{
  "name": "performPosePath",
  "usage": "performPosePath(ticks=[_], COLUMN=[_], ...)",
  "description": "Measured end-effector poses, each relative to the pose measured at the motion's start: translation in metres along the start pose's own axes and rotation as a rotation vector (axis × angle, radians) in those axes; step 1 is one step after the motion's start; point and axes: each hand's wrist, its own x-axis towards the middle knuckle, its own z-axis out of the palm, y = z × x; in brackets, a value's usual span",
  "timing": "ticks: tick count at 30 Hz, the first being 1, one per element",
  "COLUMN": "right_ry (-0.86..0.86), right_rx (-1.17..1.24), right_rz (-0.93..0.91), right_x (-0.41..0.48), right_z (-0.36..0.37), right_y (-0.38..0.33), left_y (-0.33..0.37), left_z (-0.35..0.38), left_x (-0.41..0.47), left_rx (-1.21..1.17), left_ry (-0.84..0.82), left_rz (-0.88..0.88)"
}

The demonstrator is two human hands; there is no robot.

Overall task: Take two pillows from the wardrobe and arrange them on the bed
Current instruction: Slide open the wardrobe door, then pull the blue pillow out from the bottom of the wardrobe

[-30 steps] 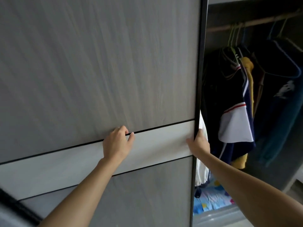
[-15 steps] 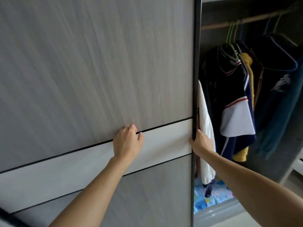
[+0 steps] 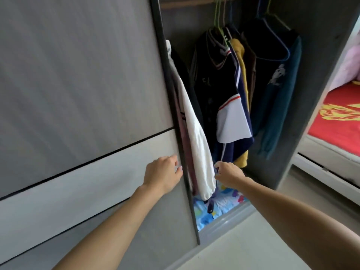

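Observation:
The grey sliding wardrobe door (image 3: 81,90) covers the left of the view, and the wardrobe stands open to its right. My left hand (image 3: 162,175) rests flat against the door's white band beside its dark edge. Just inside the opening, my right hand (image 3: 228,174) has curled fingers below the hanging clothes, off the door edge. At the wardrobe bottom lies blue bedding with coloured shapes (image 3: 218,207), partly hidden by a white garment (image 3: 196,137); I cannot tell whether it is a pillow. The bed with a red cover (image 3: 339,125) is at the right.
Dark, yellow and teal clothes (image 3: 233,90) hang from a wooden rail (image 3: 187,4). The wardrobe's grey side panel (image 3: 315,84) separates it from the bed. Something pink (image 3: 350,61) lies at the far end of the bed. Pale floor lies below.
The door has slid left and the opening is wider. My right hand has let go of the door edge and moved into the wardrobe. My left hand now sits near the door's edge.

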Motion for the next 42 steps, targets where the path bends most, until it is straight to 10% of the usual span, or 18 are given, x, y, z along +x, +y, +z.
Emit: performPosePath(ticks=[16, 28, 36, 42], right_ry=[-0.319, -0.369, -0.322, -0.189], right_rx=[-0.353, -0.344, -0.295, -0.289], right_rz=[0.044, -0.032, -0.098, -0.233], right_x=[0.074, 0.179, 0.284, 0.375], right_z=[-0.010, 0.179, 0.343, 0.454], right_y=[0.326, 0.431, 0.527, 0.546], left_y=[0.184, 0.153, 0.099, 0.007], left_z=[0.310, 0.552, 0.772, 0.877], left_x=[0.047, 0.055, 0.078, 0.119], left_rx=[-0.039, -0.017, -0.214, -0.703], left_ry=[-0.729, -0.899, -0.696, -0.041], left_rz=[-0.236, -0.306, -0.651, -1.074])
